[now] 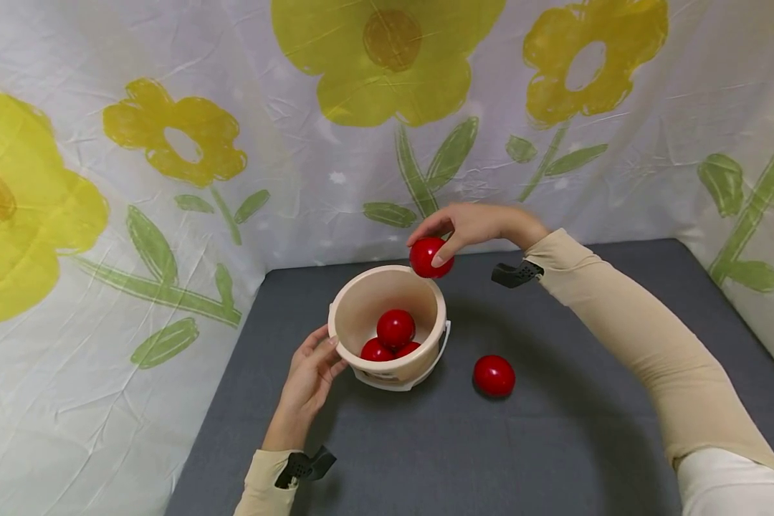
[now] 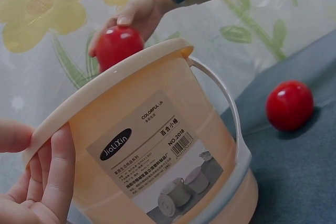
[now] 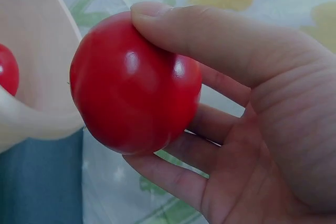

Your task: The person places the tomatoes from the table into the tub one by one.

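Observation:
My right hand grips a glossy, slightly lobed red tomato between thumb and fingers, above the far right part of the bucket's rim. The right wrist view shows this tomato close up, with the thumb on one side and fingers on the other. A cream plastic bucket leans a little on the table, and three red tomatoes show inside it. My left hand pinches the bucket's near-left rim, thumb at the top and fingers against the outer wall.
Another red tomato lies on the dark grey table, right of the bucket. The bucket's white handle hangs down its side. Behind the table hangs a pale curtain printed with yellow flowers.

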Action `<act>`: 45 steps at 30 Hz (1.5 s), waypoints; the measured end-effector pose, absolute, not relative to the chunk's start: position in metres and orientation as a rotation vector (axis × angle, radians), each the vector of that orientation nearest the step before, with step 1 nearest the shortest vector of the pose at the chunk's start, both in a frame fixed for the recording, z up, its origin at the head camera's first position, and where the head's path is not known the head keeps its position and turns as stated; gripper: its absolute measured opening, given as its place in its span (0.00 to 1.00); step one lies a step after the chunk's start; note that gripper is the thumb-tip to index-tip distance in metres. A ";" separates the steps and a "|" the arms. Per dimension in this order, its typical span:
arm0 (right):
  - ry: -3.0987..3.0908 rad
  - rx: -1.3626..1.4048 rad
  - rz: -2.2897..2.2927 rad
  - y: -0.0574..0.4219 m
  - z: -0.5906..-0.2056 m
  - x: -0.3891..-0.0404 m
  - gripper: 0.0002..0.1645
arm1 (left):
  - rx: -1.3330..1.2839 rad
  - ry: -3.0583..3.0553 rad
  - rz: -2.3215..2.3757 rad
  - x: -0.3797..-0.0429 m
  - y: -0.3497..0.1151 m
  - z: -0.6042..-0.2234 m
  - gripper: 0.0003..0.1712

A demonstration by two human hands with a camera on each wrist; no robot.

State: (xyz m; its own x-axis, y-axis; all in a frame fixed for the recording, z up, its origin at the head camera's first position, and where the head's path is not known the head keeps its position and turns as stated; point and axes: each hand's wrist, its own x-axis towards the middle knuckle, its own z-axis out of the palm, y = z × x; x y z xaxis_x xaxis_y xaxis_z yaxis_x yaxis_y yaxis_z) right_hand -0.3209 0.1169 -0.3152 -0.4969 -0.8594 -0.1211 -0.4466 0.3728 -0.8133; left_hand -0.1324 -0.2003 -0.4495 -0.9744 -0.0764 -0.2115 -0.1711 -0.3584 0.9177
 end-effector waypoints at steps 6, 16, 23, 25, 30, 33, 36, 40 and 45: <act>2.061 -1.160 -1.008 0.099 -0.315 -0.324 0.31 | -0.338 1.744 2.523 -0.132 -0.201 -0.450 0.26; 2.022 -1.167 -0.978 0.071 -0.321 -0.323 0.31 | -0.340 1.745 2.529 -0.131 -0.201 -0.450 0.26; 1.960 -1.211 -0.974 0.052 -0.328 -0.322 0.31 | -0.319 1.722 2.551 -0.131 -0.201 -0.450 0.25; 1.933 -1.224 -0.979 0.046 -0.331 -0.321 0.31 | -0.319 1.715 2.557 -0.131 -0.201 -0.450 0.24; 1.897 -1.252 -0.967 0.033 -0.340 -0.320 0.32 | -0.322 1.703 2.569 -0.131 -0.201 -0.450 0.21; 1.876 -1.257 -0.962 0.028 -0.345 -0.319 0.32 | -0.322 1.698 2.575 -0.131 -0.200 -0.450 0.20; 1.856 -1.262 -0.961 0.023 -0.351 -0.318 0.33 | -0.317 1.707 2.566 -0.131 -0.200 -0.450 0.20; 1.841 -1.270 -0.957 0.018 -0.358 -0.317 0.33 | -0.314 1.719 2.554 -0.131 -0.200 -0.450 0.22; 1.832 -1.269 -0.940 0.010 -0.364 -0.316 0.33 | -0.309 1.738 2.539 -0.132 -0.200 -0.450 0.24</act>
State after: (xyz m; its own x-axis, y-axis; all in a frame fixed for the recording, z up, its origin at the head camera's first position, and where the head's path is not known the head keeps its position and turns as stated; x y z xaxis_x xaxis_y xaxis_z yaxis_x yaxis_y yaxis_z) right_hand -0.3157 0.0105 -0.3644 -0.2682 -0.9525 -0.1442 -0.4385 0.2540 -0.8621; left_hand -0.1318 -0.2003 -0.4496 -0.9788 -0.0715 -0.1917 -0.1528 -0.3676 0.9173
